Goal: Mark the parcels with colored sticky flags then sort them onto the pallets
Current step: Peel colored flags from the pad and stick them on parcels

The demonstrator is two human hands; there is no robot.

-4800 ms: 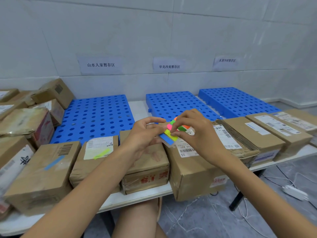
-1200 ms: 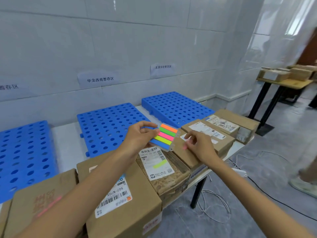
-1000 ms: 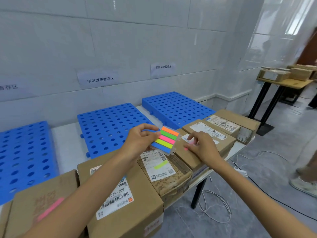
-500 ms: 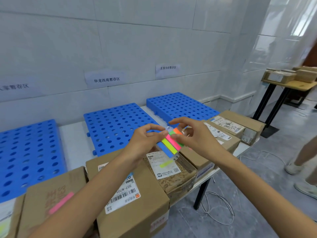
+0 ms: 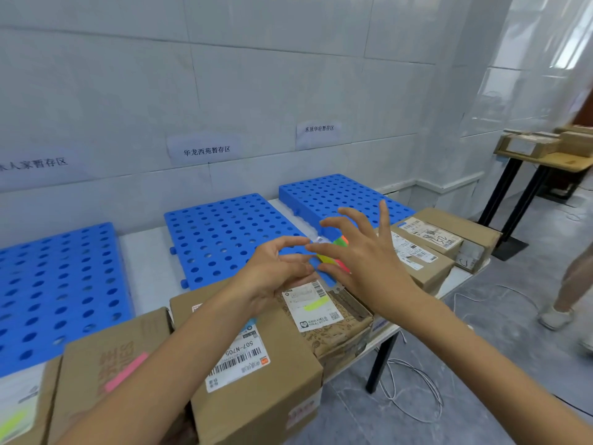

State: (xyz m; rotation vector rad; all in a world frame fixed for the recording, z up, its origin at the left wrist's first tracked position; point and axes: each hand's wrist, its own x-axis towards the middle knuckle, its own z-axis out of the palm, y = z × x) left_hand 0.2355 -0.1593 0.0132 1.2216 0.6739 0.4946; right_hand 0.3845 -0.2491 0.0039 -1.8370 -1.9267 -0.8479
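Note:
My left hand (image 5: 272,271) holds a pad of sticky flags (image 5: 332,263) with blue, yellow, pink, green and orange strips above the row of parcels. My right hand (image 5: 365,255) is at the pad; its thumb and forefinger pinch a strip, which colour I cannot tell, and the other fingers are spread. Below lie a patterned brown parcel (image 5: 333,329) with a yellow-green flag on its label, a carton labelled 507-N705 (image 5: 256,374), and a carton with a pink flag (image 5: 122,367). Three blue perforated pallets (image 5: 224,232) (image 5: 57,284) (image 5: 324,194) lie behind, under paper signs on the wall.
More cartons (image 5: 423,261) (image 5: 455,229) line the white table's right end. Cables (image 5: 414,390) lie on the floor under the table. A person's leg (image 5: 574,284) stands at the right. A second table with boxes (image 5: 545,152) is at the far right.
My right hand left the carton on the right, where it had pressed a pink flag, and came back to the pad. Its fingers have spread wider than half a second ago.

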